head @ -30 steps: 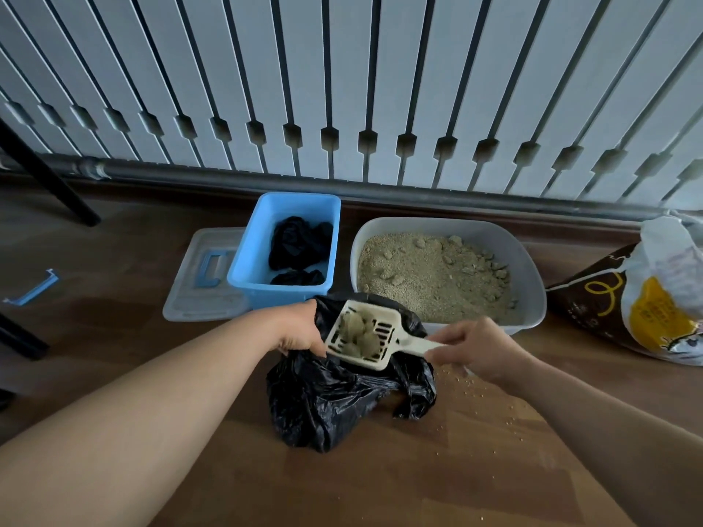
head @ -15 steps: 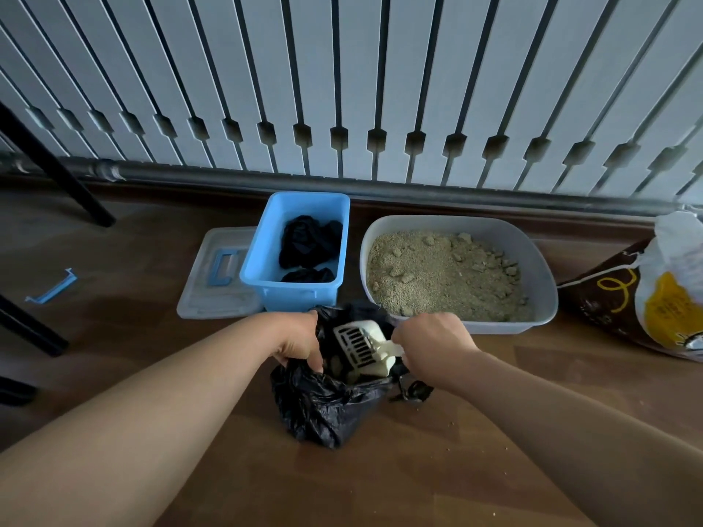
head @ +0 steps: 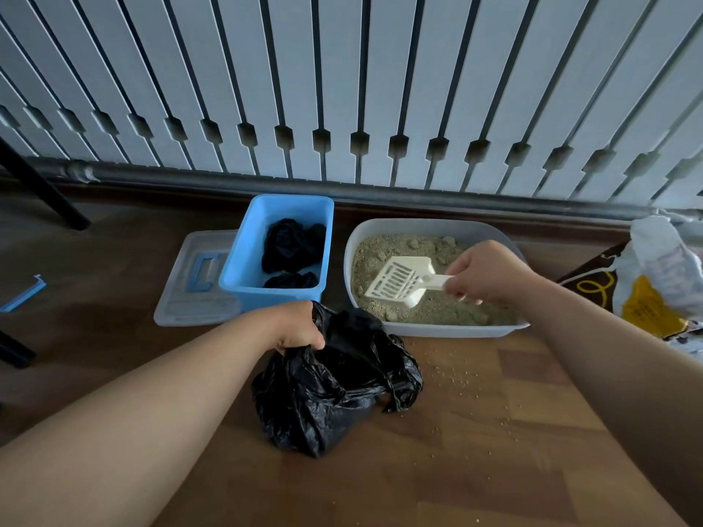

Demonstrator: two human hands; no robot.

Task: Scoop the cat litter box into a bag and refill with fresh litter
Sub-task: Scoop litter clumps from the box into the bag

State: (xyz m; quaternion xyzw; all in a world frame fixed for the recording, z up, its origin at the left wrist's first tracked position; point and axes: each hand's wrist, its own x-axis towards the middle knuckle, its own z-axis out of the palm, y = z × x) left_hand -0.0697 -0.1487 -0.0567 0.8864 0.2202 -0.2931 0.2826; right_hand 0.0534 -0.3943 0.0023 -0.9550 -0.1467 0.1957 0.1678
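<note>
Over the sandy litter in the pale grey oval plastic litter box (head: 437, 329), the cream slotted plastic scoop (head: 399, 283) sits empty with its blade tipped down at the grains. Whether it touches them I can't tell. Its handle is pinched in the curled fingers of the right hand (head: 489, 273). Down in front, the left hand (head: 298, 329) has its fingers curled round a bunched edge of the crumpled black plastic bag (head: 331, 393), which rests on the wooden floor (head: 513, 450) just beside the box's near rim. Here's the worry: the bag's mouth looks slumped and half folded in on itself, so a loaded scoop swinging across could tip its clumps onto the folds or the floor instead of inside. Loose grains (head: 452, 368) already dot the boards beside bag and box, a hint that the slots shed on the way over, and a hasty carry would add more. Clumps show toward the far side of the litter, and digging too hard could break them into crumbs that drop straight through the slots. A jerk on that thin plastic edge could topple the bag and spill it. The blue rectangular plastic tub (head: 243, 268) stands close on the left, near enough to knock. The brown-and-white fresh litter sack (head: 646, 306) waits at far right, so the refill is yet to come
</note>
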